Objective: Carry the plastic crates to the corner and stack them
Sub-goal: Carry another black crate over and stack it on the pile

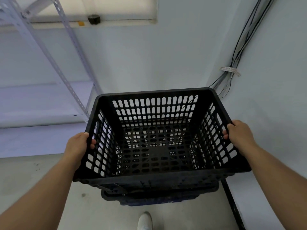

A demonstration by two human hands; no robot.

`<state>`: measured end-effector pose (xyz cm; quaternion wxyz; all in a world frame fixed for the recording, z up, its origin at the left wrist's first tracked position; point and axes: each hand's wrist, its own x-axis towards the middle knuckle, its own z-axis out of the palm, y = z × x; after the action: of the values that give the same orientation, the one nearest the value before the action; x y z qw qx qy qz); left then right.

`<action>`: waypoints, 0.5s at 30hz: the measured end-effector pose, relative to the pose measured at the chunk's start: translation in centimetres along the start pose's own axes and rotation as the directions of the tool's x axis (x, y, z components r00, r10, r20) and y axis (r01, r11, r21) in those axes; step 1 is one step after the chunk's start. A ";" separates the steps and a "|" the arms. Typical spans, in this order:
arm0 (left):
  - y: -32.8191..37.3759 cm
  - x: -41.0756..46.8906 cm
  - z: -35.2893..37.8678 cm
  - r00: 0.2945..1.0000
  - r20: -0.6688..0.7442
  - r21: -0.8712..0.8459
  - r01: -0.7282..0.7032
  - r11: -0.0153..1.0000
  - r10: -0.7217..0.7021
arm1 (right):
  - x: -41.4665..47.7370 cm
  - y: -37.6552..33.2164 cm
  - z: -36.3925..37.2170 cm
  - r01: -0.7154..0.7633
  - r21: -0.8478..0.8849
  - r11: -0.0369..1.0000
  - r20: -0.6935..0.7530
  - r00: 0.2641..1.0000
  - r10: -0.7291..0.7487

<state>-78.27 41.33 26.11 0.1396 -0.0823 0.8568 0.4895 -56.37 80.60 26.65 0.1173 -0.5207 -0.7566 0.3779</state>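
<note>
fingers (93, 144) of my left hand (77, 145) curl through the slots under the rim of the black slotted plastic crate (154, 92), thumb on top. my right hand (240, 134) grips the opposite rim the same way, so the crate hangs level between them. it sits over the dark crates (157, 195) stacked in the corner, near the grey wall (166, 55) and its black cables (235, 60). i cannot tell whether it touches them. i judge this square grip lets it drop straight in.
</note>
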 end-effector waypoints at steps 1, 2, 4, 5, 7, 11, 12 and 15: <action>0.0 -0.1 -0.1 1.000 0.002 0.002 0.002 1.000 -0.002 | -0.1 0.0 0.0 -0.001 0.001 1.000 0.006 1.000 0.001; -0.1 -0.2 -0.1 1.000 0.004 0.007 0.001 1.000 -0.001 | -0.3 -0.1 -0.1 0.000 0.002 1.000 0.014 1.000 0.000; -0.2 -0.4 -0.3 1.000 0.011 0.017 0.003 1.000 -0.003 | -0.8 -0.2 -0.3 -0.004 0.035 0.999 0.043 0.999 0.002; -0.2 -0.6 -0.5 1.000 0.008 0.018 0.010 1.000 -0.011 | -1.0 -0.2 -0.4 -0.014 0.082 0.997 0.060 0.998 0.009; -0.4 -0.9 -0.8 0.999 0.000 0.018 0.034 0.999 -0.034 | -1.4 0.0 -0.4 -0.029 0.107 0.994 0.059 0.998 0.023; -0.9 -1.5 -1.0 0.999 -0.007 0.014 0.052 0.999 -0.052 | -1.9 0.6 -0.4 -0.030 0.075 0.997 0.042 0.999 0.027; -1.1 -1.7 -0.9 0.999 -0.009 0.015 0.052 0.999 -0.052 | -2.0 0.7 -0.5 -0.027 0.073 0.997 0.043 0.999 0.024; -1.4 -2.1 -0.8 0.999 -0.019 0.020 0.049 0.999 -0.048 | -2.5 1.1 -0.9 -0.013 0.080 0.997 0.039 0.999 0.010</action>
<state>-75.98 39.95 26.03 0.1442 -0.1062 0.8608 0.4765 -54.05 79.00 27.04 0.1214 -0.5126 -0.7399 0.4183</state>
